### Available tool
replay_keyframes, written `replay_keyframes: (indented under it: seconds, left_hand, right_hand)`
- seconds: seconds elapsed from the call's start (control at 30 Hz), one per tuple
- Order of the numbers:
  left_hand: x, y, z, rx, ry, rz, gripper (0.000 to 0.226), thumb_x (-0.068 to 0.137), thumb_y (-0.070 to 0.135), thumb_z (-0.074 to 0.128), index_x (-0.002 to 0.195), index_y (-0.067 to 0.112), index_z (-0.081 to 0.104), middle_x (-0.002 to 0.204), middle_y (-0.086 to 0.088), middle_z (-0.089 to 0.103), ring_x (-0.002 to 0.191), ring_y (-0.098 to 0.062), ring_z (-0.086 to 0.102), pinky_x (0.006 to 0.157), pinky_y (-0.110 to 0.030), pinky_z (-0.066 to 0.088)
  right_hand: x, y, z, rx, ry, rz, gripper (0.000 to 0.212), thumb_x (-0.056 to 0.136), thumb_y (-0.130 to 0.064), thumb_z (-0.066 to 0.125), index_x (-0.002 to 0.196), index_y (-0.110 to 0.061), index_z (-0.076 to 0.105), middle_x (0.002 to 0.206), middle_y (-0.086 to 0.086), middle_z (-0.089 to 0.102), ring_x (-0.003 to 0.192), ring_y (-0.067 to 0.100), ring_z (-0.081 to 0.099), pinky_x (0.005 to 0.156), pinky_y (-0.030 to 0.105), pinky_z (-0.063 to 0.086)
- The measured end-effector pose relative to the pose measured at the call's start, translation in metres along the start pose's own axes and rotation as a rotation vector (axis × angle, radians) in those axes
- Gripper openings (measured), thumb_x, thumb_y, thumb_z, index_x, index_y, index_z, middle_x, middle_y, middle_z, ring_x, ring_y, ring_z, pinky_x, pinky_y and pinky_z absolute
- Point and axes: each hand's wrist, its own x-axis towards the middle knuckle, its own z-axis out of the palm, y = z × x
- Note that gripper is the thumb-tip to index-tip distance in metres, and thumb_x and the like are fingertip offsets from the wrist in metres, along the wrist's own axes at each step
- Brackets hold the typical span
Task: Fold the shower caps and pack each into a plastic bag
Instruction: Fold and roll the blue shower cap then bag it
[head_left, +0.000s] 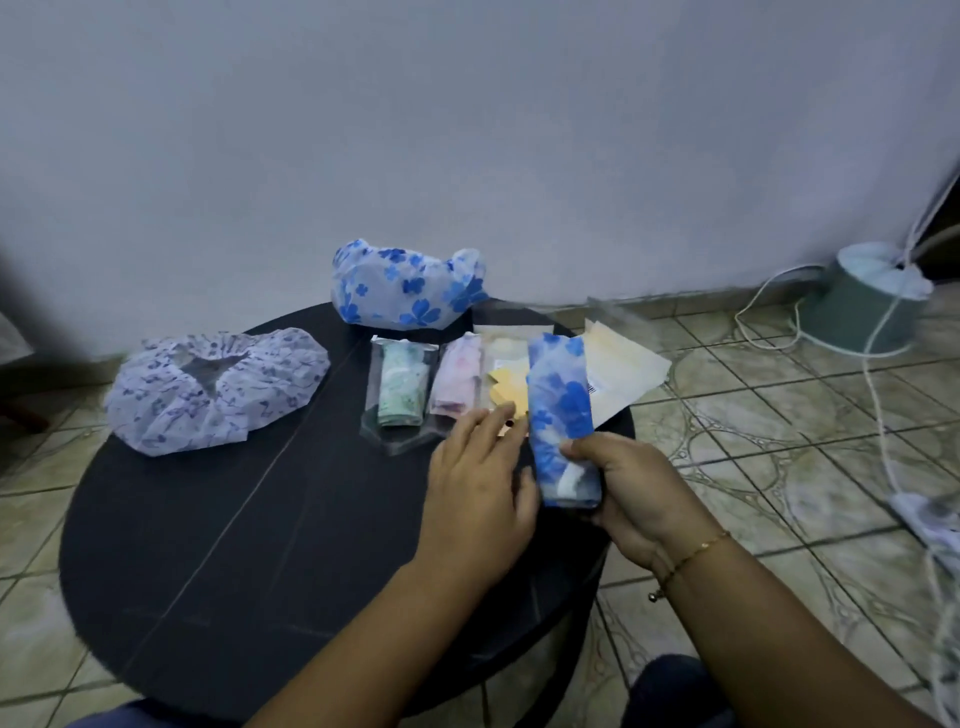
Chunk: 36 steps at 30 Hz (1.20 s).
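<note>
My right hand (631, 486) grips the lower end of a folded blue-flowered shower cap (563, 410), held upright above the round dark table (249, 519). My left hand (478, 483) lies flat beside it with straight fingers that touch the cap's left edge. Behind it lie three packed bags side by side: a green folded cap (400, 387), a pink one (460, 382) and a yellow one (504, 387). An unfolded purple-flowered cap (218, 387) lies at the table's left. Another unfolded blue-flowered cap (408, 286) stands at the back.
Empty clear plastic bags (623, 358) lie at the table's right edge, partly behind the held cap. A teal bucket-like stand (862, 312) and white cables (883, 441) occupy the tiled floor to the right. A white wall rises close behind the table.
</note>
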Motion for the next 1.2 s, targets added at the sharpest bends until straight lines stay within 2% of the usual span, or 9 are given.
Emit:
replay_keyframes:
  seconds: [0.13,0.23,0.3,0.4,0.57,0.7,0.97,1.1,1.2]
  left_hand:
    - [0.033,0.015,0.021,0.146,-0.152,0.049,0.055,0.077,0.035,0.040,0.118,0.006,0.064,0.123,-0.006,0.064,0.108,-0.026,0.057,0.087,-0.043,0.052]
    - [0.052,0.018,0.034,0.251,-0.370,0.031,0.053,0.090,0.036,0.043,0.137,0.014,0.046,0.143,0.000,0.046,0.125,-0.024,0.041,0.096,-0.036,0.035]
    - [0.058,0.020,0.037,0.299,-0.399,0.087,0.032,0.093,0.030,0.044,0.120,0.018,0.056,0.125,0.001,0.059,0.113,-0.024,0.046,0.082,-0.032,0.034]
    - [0.061,0.024,0.034,0.257,-0.363,0.061,0.023,0.094,0.025,0.044,0.097,0.014,0.064,0.098,-0.003,0.066,0.102,-0.022,0.050,0.071,-0.031,0.037]
    - [0.057,0.023,0.026,0.162,-0.185,0.032,0.023,0.091,0.032,0.052,0.085,0.015,0.066,0.087,0.001,0.065,0.096,-0.016,0.052,0.062,-0.029,0.040]
    - [0.054,0.018,0.016,0.083,0.035,0.114,0.011,0.073,0.026,0.068,0.073,0.015,0.071,0.076,0.005,0.069,0.079,-0.013,0.058,0.053,-0.026,0.048]
    - [0.025,0.005,-0.020,-0.082,0.136,0.107,0.025,0.077,0.027,0.054,0.081,0.010,0.071,0.082,-0.001,0.069,0.083,-0.012,0.057,0.071,-0.022,0.045]
    - [-0.001,-0.016,-0.048,-0.067,0.145,0.052,0.025,0.076,0.029,0.057,0.083,0.009,0.070,0.088,-0.001,0.070,0.085,-0.009,0.057,0.076,-0.020,0.046]
    - [-0.021,-0.035,-0.071,-0.034,0.096,0.044,0.020,0.076,0.027,0.058,0.082,0.011,0.070,0.091,0.003,0.069,0.092,-0.005,0.057,0.085,-0.012,0.043]
  right_hand:
    - [0.011,-0.002,-0.018,-0.110,0.225,0.000,0.008,0.083,-0.005,0.055,0.077,-0.008,0.060,0.065,0.011,0.060,0.048,0.023,0.055,0.048,0.024,0.044]
    - [0.013,-0.006,-0.025,-0.160,0.266,0.012,0.008,0.083,-0.007,0.054,0.076,-0.009,0.057,0.064,0.010,0.057,0.048,0.023,0.054,0.045,0.022,0.042]
    - [0.012,-0.006,-0.028,-0.181,0.262,0.008,0.009,0.084,-0.007,0.054,0.076,-0.009,0.057,0.064,0.010,0.056,0.049,0.023,0.053,0.045,0.022,0.040]
    - [0.011,-0.006,-0.029,-0.205,0.252,-0.014,0.007,0.083,-0.007,0.055,0.077,-0.007,0.059,0.064,0.010,0.057,0.052,0.025,0.053,0.047,0.024,0.040]
    - [0.008,-0.003,-0.030,-0.244,0.211,-0.111,0.007,0.079,-0.010,0.058,0.073,-0.008,0.060,0.067,0.009,0.059,0.060,0.024,0.055,0.057,0.028,0.042]
    - [-0.002,-0.002,-0.027,-0.220,0.093,-0.213,0.009,0.081,-0.008,0.057,0.079,-0.003,0.064,0.073,0.009,0.064,0.066,0.021,0.059,0.064,0.033,0.046]
    - [-0.026,0.007,-0.015,-0.299,-0.086,-0.310,0.015,0.084,0.000,0.055,0.085,-0.010,0.067,0.078,0.002,0.070,0.069,0.013,0.063,0.066,0.026,0.050]
    - [-0.037,0.022,-0.001,-0.439,-0.229,-0.306,0.011,0.077,-0.012,0.063,0.088,-0.014,0.066,0.090,0.006,0.072,0.079,0.015,0.066,0.075,0.033,0.053]
    - [-0.043,0.029,0.010,-0.524,-0.294,-0.298,0.014,0.082,-0.006,0.063,0.093,-0.015,0.065,0.097,0.011,0.071,0.088,0.024,0.067,0.081,0.037,0.053]
